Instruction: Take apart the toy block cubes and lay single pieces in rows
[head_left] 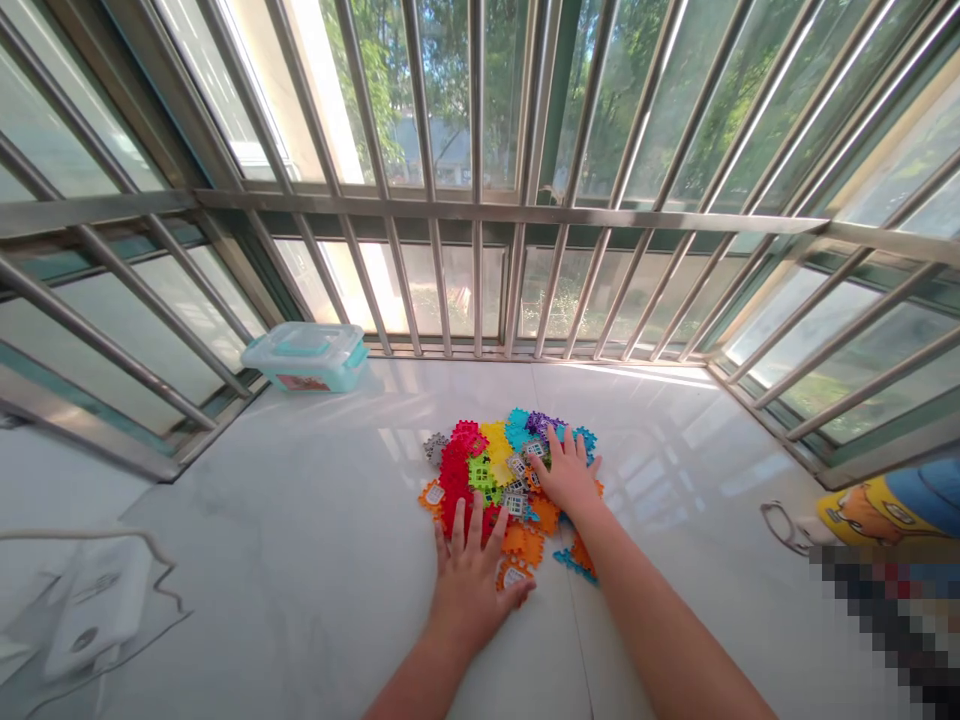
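At far left, a white rectangular plastic device with a cable (101, 590) lies on the glossy white marbled floor (300, 560). Further right, a pale teal plastic box with a translucent lid (307, 355) stands near the metal bars (477, 210). Mid-floor is a pile of flat, tooth-edged, multicoloured plastic pieces (495, 465). The left hand (469, 580) lies palm down over its near red and orange pieces, fingers spread, gripping nothing; the right hand (570, 475) covers its right side, fingers likewise apart. At far right sits a yellow-and-blue printed object (885, 505).
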